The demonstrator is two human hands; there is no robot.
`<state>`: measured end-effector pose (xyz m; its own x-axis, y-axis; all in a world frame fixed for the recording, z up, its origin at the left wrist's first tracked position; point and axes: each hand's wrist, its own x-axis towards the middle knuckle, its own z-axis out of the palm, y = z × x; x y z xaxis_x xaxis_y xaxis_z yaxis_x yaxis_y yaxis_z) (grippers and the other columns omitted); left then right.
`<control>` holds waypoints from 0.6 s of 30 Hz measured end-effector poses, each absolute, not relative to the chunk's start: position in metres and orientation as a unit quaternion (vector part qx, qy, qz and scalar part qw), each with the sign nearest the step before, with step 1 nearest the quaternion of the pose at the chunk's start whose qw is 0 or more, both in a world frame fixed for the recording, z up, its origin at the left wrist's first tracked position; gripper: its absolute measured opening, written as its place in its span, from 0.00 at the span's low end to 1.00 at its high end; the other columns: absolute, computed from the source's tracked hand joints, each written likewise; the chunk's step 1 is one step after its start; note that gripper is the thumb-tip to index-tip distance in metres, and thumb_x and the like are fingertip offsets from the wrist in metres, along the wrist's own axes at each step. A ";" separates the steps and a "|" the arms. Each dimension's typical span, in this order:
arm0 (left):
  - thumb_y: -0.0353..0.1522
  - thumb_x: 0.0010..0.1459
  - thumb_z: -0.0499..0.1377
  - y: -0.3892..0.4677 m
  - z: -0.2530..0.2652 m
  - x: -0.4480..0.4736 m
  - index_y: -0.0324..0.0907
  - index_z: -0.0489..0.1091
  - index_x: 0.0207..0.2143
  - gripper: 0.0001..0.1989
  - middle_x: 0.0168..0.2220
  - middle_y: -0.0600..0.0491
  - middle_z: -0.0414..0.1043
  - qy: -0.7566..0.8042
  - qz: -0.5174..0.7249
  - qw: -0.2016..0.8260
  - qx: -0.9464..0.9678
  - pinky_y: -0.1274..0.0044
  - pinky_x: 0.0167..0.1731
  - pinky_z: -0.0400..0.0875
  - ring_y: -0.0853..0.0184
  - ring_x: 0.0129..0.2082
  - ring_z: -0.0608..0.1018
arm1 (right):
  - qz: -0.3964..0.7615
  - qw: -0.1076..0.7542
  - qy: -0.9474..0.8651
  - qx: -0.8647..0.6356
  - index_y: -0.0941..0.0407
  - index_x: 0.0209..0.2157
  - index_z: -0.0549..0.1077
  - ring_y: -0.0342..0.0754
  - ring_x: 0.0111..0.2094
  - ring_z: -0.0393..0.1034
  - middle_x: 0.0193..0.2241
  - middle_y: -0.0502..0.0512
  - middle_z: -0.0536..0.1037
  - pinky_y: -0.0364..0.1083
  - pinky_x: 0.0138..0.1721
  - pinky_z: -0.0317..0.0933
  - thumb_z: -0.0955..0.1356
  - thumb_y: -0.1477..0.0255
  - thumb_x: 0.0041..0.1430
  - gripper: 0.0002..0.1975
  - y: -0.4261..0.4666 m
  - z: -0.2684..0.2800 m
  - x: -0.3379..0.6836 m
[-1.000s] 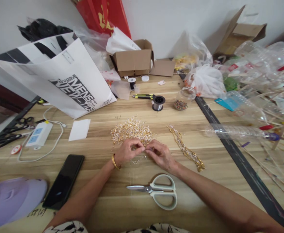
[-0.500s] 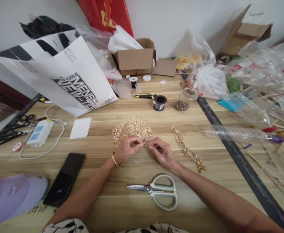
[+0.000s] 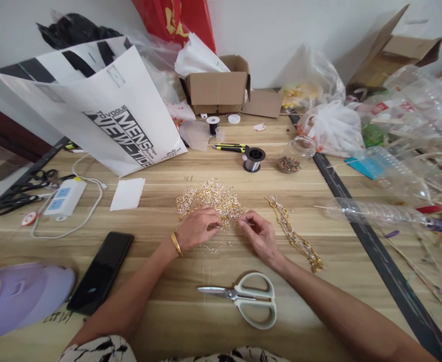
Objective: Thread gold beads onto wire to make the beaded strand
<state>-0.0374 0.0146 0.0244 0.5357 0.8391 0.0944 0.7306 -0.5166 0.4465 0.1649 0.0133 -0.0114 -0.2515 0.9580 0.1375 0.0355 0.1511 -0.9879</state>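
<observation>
Worktop (image 3: 168, 317): wood-grained, crossed toward right edge by black strip (image 3: 375, 256). White paper shopping bag (image 3: 103, 115): stands toward far left corner, printed "MENS". Cardboard box (image 3: 216, 90): sits open near middle of far edge, white paper sticking out. Smartphone (image 3: 101, 271): lies toward near left corner, screen dark. Scissors (image 3: 231, 293): pale-handled, lie near middle of near edge, tip aimed at left edge. Pile of tiny gold- and silver-toned pieces (image 3: 205, 198): heaped mid-worktop, on far side of both hands. Gold-toned chain bundle (image 3: 296, 234): laid out between right hand and black strip, slanting toward near right corner. Left hand (image 3: 197, 227): palm down at near edge of pile, gold-toned bangle (image 3: 176, 244) at wrist, fingers curled; cannot tell whether gripping any piece. Right hand (image 3: 260, 236): just beside pile, thumb and forefinger drawn close, others folded; too small to tell what sits between. Glass jar (image 3: 296, 152): stands near black strip, dark mixed beads inside. Wire spool (image 3: 254, 160): just beside utility knife (image 3: 230, 148), toward far edge. Short silver-toned chain (image 3: 215, 249): lies between pile and scissors.
</observation>
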 end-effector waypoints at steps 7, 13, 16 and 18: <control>0.30 0.58 0.56 0.012 0.019 -0.035 0.38 0.72 0.29 0.08 0.31 0.50 0.70 0.444 0.083 0.143 0.881 0.73 0.39 0.62 0.64 0.36 0.67 | 0.503 0.447 -0.612 -0.415 0.58 0.29 0.70 0.43 0.25 0.62 0.24 0.51 0.69 0.41 0.25 0.58 0.66 0.66 0.56 0.08 0.013 -0.010 0.165; 0.29 0.60 0.54 0.014 0.013 -0.037 0.38 0.72 0.30 0.09 0.31 0.51 0.70 0.452 0.104 0.150 0.873 0.75 0.39 0.61 0.65 0.36 0.68 | 0.502 0.447 -0.613 -0.415 0.57 0.30 0.69 0.43 0.26 0.63 0.25 0.51 0.70 0.41 0.25 0.58 0.66 0.66 0.56 0.08 0.013 -0.012 0.166; 0.29 0.60 0.54 0.016 0.014 -0.038 0.38 0.72 0.30 0.08 0.31 0.51 0.71 0.459 0.114 0.163 0.866 0.74 0.40 0.61 0.65 0.36 0.68 | 0.505 0.445 -0.615 -0.411 0.57 0.30 0.69 0.43 0.25 0.63 0.24 0.50 0.69 0.41 0.25 0.58 0.66 0.66 0.57 0.08 0.013 -0.013 0.167; 0.29 0.60 0.54 0.016 0.014 -0.038 0.39 0.72 0.30 0.08 0.31 0.51 0.71 0.464 0.119 0.170 0.861 0.74 0.39 0.61 0.65 0.35 0.68 | 0.505 0.442 -0.617 -0.410 0.57 0.30 0.69 0.42 0.25 0.62 0.24 0.50 0.69 0.41 0.24 0.57 0.66 0.67 0.57 0.08 0.013 -0.013 0.167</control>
